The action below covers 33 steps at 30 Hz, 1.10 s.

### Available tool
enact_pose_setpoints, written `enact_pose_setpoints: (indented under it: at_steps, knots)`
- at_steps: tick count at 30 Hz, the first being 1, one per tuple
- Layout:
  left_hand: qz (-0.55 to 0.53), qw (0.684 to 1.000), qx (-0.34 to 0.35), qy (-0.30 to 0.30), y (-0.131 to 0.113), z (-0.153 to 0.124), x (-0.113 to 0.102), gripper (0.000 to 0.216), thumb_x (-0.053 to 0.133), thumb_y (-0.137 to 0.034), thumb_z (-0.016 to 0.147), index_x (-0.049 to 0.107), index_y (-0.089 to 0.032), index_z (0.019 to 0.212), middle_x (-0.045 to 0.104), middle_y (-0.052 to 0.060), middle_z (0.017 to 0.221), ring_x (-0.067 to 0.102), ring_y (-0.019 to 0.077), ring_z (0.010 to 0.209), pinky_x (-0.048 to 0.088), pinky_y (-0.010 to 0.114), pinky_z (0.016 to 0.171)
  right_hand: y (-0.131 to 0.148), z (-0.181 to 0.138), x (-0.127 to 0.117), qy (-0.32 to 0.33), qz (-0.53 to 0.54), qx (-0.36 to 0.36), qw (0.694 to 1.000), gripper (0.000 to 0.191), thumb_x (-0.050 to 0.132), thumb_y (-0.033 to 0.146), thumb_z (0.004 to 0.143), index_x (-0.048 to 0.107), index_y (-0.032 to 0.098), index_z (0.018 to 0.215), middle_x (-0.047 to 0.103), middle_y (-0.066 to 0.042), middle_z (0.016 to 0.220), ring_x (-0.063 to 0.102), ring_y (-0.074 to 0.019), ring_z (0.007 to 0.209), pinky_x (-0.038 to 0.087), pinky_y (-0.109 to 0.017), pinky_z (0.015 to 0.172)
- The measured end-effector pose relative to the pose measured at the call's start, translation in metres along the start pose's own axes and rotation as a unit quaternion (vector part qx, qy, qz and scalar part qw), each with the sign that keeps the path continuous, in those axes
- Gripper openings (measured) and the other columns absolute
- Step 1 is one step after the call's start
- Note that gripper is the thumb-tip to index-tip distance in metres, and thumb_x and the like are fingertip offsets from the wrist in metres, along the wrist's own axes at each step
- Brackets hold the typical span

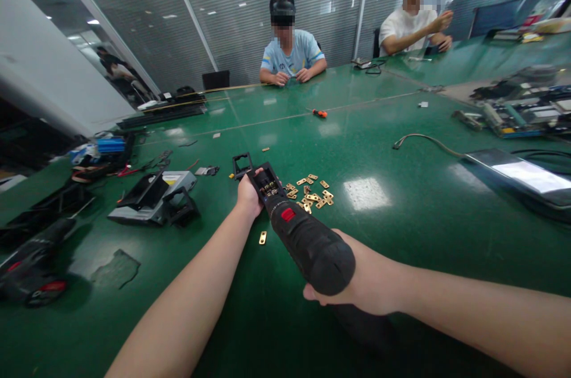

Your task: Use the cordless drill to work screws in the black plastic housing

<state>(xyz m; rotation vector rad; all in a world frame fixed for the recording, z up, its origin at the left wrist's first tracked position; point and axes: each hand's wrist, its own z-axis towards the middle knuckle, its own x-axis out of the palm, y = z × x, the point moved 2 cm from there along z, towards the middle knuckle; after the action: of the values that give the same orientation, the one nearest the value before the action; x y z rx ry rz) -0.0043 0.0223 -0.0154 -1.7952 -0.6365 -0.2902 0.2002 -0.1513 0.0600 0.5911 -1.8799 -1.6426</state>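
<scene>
My right hand [357, 283] is wrapped round the grip of a black electric screwdriver [307, 241] with a red switch, its nose pointing away from me. The tool's tip meets a small black plastic frame [266, 180] that my left hand [248, 195] pinches and steadies on the green table [401, 205]. Small brass plates sit inside that frame. A pile of several loose brass plates [314, 192] lies just right of the frame, and one brass plate [263, 238] lies alone near my left wrist. A second black frame [241, 164] rests just behind my left hand.
A dismantled grey drive unit [156, 195] lies at the left, with black tools and parts beyond it. A silver flat device with a cable [521, 175] and circuit boards [517, 110] lie at the right. Two other people sit at the far side; an orange-handled screwdriver [319, 113] lies mid-table.
</scene>
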Motion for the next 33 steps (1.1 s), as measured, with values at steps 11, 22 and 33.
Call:
enact_pose_setpoints:
  at_steps: [11, 22, 33]
  knots:
    - [0.012, 1.0, 0.001, 0.007, -0.0007, -0.0017, 0.0023, 0.035, 0.055, -0.029, 0.082, 0.069, -0.014, 0.11, 0.07, 0.006, 0.067, 0.069, 0.0265, 0.058, 0.057, 0.04, 0.061, 0.0006, -0.0008, 0.0003, 0.002, 0.009, -0.01, 1.0, 0.025, 0.082, 0.015, 0.07, 0.059, 0.019, 0.079, 0.061, 0.006, 0.065, 0.056, -0.0112, 0.058, 0.046, -0.024, 0.055]
    - [0.008, 1.0, 0.001, -0.002, -0.0014, -0.0023, 0.0027, 0.039, 0.054, -0.028, 0.082, 0.068, -0.014, 0.116, 0.071, 0.006, 0.069, 0.069, 0.0269, 0.059, 0.058, 0.042, 0.064, 0.0008, -0.0011, -0.0005, -0.002, -0.008, 0.0, 1.0, 0.031, 0.086, 0.02, 0.069, 0.056, 0.02, 0.075, 0.063, 0.006, 0.065, 0.057, -0.0115, 0.058, 0.049, -0.026, 0.058]
    - [0.003, 1.0, 0.0, 0.005, -0.0002, 0.0003, -0.0003, 0.038, 0.055, -0.028, 0.084, 0.07, -0.014, 0.117, 0.073, 0.007, 0.072, 0.072, 0.0275, 0.062, 0.06, 0.044, 0.067, 0.0011, -0.0004, 0.0, 0.01, 0.002, -0.015, 1.0, 0.025, 0.078, 0.01, 0.07, 0.056, 0.02, 0.075, 0.062, 0.006, 0.064, 0.057, -0.0109, 0.057, 0.045, -0.023, 0.053]
